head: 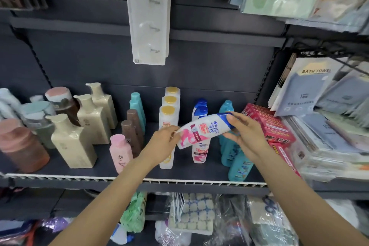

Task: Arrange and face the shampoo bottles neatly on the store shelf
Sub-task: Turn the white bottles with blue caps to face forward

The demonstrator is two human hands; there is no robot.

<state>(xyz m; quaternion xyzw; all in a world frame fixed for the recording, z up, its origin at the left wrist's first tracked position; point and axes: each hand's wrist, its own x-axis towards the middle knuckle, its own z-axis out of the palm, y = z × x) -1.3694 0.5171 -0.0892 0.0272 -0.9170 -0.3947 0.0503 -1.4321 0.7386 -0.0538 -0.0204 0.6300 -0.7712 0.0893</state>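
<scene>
A white shampoo bottle with a pink label and blue cap (pixel 203 129) is held tilted, almost on its side, above the dark shelf (pixel 103 166). My left hand (pixel 163 144) pinches its base end. My right hand (pixel 244 132) grips its cap end. Behind it stands a row of like white bottles with blue caps (pixel 200 109). To the left are white bottles with yellow caps (pixel 169 110), brown bottles (pixel 131 130), a pink bottle (pixel 119 152) and teal bottles (pixel 136 104). More teal bottles (pixel 237 164) stand on the right, partly hidden by my right hand.
Cream pump bottles (pixel 73 142) and brown-orange bottles (pixel 20 146) fill the shelf's left side. Red boxes (pixel 273 126) and stacked bath towel packs (pixel 327 126) border the right. A white packaged item (pixel 148 26) hangs above. Bagged goods (pixel 191 215) lie on the shelf below.
</scene>
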